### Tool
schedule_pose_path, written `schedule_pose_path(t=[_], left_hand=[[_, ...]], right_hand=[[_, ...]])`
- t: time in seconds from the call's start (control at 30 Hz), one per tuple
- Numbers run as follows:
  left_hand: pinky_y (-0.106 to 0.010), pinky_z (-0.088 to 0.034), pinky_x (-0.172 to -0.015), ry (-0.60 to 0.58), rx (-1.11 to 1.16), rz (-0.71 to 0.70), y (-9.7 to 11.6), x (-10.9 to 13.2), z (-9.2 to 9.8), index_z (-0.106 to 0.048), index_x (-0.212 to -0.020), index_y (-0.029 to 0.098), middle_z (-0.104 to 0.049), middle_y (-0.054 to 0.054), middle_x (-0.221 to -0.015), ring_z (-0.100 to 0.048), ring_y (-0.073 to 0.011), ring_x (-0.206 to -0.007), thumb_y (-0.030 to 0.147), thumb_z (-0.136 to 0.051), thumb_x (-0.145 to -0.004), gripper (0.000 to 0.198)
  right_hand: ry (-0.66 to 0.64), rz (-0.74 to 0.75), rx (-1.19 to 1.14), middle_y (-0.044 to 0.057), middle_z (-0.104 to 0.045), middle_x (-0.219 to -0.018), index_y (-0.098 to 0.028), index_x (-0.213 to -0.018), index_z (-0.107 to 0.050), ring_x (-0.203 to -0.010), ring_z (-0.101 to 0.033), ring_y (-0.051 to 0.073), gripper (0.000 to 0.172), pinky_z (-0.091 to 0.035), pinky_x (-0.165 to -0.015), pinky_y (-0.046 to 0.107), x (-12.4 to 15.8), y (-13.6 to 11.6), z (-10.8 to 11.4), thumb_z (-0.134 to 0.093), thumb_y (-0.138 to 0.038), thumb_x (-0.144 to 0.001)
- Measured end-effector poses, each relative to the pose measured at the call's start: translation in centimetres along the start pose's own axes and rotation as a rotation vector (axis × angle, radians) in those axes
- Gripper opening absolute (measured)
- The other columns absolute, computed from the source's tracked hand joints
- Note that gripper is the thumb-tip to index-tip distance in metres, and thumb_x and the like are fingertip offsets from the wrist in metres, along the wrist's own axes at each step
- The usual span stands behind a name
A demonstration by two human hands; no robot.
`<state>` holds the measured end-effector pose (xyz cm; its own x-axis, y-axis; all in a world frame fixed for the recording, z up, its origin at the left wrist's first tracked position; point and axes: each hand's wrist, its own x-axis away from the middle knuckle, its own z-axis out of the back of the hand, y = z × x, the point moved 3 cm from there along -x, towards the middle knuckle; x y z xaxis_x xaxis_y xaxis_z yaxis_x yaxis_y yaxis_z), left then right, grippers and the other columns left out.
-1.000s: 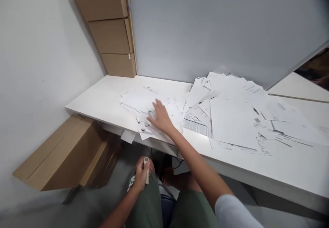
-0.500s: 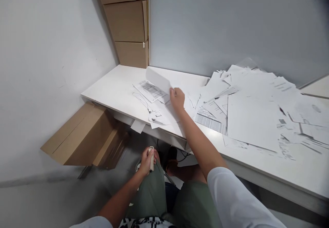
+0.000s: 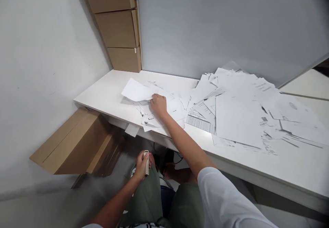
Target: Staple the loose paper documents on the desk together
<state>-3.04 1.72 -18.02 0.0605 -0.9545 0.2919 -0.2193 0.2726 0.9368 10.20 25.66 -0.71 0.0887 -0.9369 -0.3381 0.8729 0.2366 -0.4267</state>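
My right hand [image 3: 159, 105] is closed on the edge of a white sheet of paper [image 3: 137, 91], whose far left part lifts and curls above the desk. Beneath it, loose printed papers [image 3: 176, 104] lie spread on the white desk [image 3: 100, 87]. Low over my left thigh, my left hand [image 3: 141, 164] is wrapped round a slim cream-coloured stapler [image 3: 147, 164], held upright. Part of the stapler is covered by my fingers.
To the right on the desk lies a wide, messy heap of papers [image 3: 239, 115]. Stacked cardboard boxes [image 3: 118, 29] stand in the back corner. An open cardboard box [image 3: 74, 145] is below the desk's left end. One sheet [image 3: 132, 130] sticks out under the desk edge.
My right hand has moved left with the sheet, which has swung down from upright to nearly flat over the printed pages. My left hand still holds the stapler. The view has shifted slightly.
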Motion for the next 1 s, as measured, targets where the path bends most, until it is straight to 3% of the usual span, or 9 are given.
schedule_pose_path(t=[0.1,0.17,0.27,0.37,0.47,0.57,0.7,0.87,1.0], left_hand=[[-0.019,-0.04,-0.043,0.003,-0.026,-0.012,0.2,0.0,-0.2,-0.061,-0.085,0.016,-0.056,0.002,-0.062,-0.05,-0.0083,-0.047,0.067,-0.068,-0.072,0.054],[-0.02,-0.041,-0.043,0.001,-0.035,-0.021,0.2,0.0,-0.5,-0.061,-0.085,0.016,-0.056,0.002,-0.062,-0.05,-0.0085,-0.047,0.067,-0.068,-0.073,0.053],[-0.02,-0.041,-0.043,-0.018,-0.044,-0.023,0.1,0.0,-0.9,-0.061,-0.086,0.016,-0.056,0.001,-0.064,-0.05,-0.0091,-0.048,0.067,-0.067,-0.074,0.053],[-0.021,-0.041,-0.043,-0.026,-0.064,-0.039,-0.1,-0.1,-1.3,-0.062,-0.088,0.016,-0.057,0.001,-0.065,-0.05,-0.0094,-0.049,0.067,-0.066,-0.074,0.053],[-0.021,-0.041,-0.043,-0.034,-0.09,-0.067,-0.1,0.0,-1.7,-0.062,-0.089,0.017,-0.057,0.001,-0.065,-0.05,-0.0097,-0.049,0.067,-0.065,-0.075,0.053],[-0.021,-0.041,-0.044,-0.043,-0.092,-0.055,-0.1,0.2,-2.1,-0.061,-0.089,0.017,-0.056,0.001,-0.065,-0.05,-0.0097,-0.049,0.067,-0.065,-0.075,0.053],[-0.021,-0.042,-0.045,-0.035,-0.081,-0.048,0.1,0.6,-2.3,-0.06,-0.087,0.017,-0.056,0.001,-0.067,-0.052,-0.0098,-0.051,0.066,-0.065,-0.075,0.051],[-0.02,-0.041,-0.043,0.013,-0.06,-0.055,0.3,0.7,-2.2,-0.059,-0.085,0.017,-0.056,0.002,-0.064,-0.05,-0.0093,-0.048,0.068,-0.067,-0.072,0.053],[-0.019,-0.041,-0.042,0.054,-0.045,-0.045,0.8,1.0,-2.3,-0.059,-0.082,0.017,-0.057,0.002,-0.061,-0.051,-0.0091,-0.046,0.069,-0.069,-0.068,0.055]], right_hand=[[-0.063,-0.018,-0.035,0.021,-0.045,-0.15,-0.005,-0.135,-0.05,-0.134,-0.046,0.03,0.047,-0.034,-0.108,0.04,-0.3,0.6,-0.6,-0.049,-0.026,-0.093],[-0.102,-0.027,-0.049,0.021,-0.04,-0.153,-0.005,-0.141,-0.043,-0.136,-0.044,0.03,0.058,-0.034,-0.109,0.039,-0.7,1.1,-0.9,-0.054,-0.033,-0.092],[-0.129,0.011,-0.047,0.018,-0.051,-0.144,-0.008,-0.139,-0.047,-0.127,-0.051,0.03,0.055,-0.038,-0.105,0.038,-1.3,1.5,-0.8,-0.055,-0.036,-0.092],[-0.13,0.065,0.016,0.016,-0.062,-0.128,-0.012,-0.127,-0.057,-0.113,-0.059,0.029,0.04,-0.042,-0.096,0.038,-1.7,1.6,-0.4,-0.051,-0.036,-0.095],[-0.141,0.122,0.114,0.015,-0.067,-0.114,-0.014,-0.111,-0.064,-0.103,-0.062,0.028,0.03,-0.042,-0.088,0.037,-1.8,1.4,-0.1,-0.043,-0.032,-0.099],[-0.125,0.166,0.188,0.015,-0.067,-0.11,-0.013,-0.108,-0.064,-0.101,-0.06,0.027,0.031,-0.039,-0.088,0.038,-1.7,1.1,0.0,-0.036,-0.023,-0.1],[-0.089,0.209,0.197,0.016,-0.068,-0.108,-0.013,-0.104,-0.064,-0.102,-0.058,0.027,0.031,-0.035,-0.087,0.038,-1.2,1.0,0.0,-0.034,-0.017,-0.099],[-0.029,0.145,0.092,0.015,-0.068,-0.103,-0.015,-0.101,-0.065,-0.099,-0.058,0.027,0.033,-0.036,-0.085,0.036,-0.7,1.9,0.9,-0.032,-0.021,-0.099],[0.222,0.029,-0.128,0.012,-0.067,-0.099,-0.017,-0.097,-0.063,-0.095,-0.058,0.024,0.031,-0.039,-0.086,0.035,-0.1,3.0,4.0,-0.034,-0.027,-0.099]])
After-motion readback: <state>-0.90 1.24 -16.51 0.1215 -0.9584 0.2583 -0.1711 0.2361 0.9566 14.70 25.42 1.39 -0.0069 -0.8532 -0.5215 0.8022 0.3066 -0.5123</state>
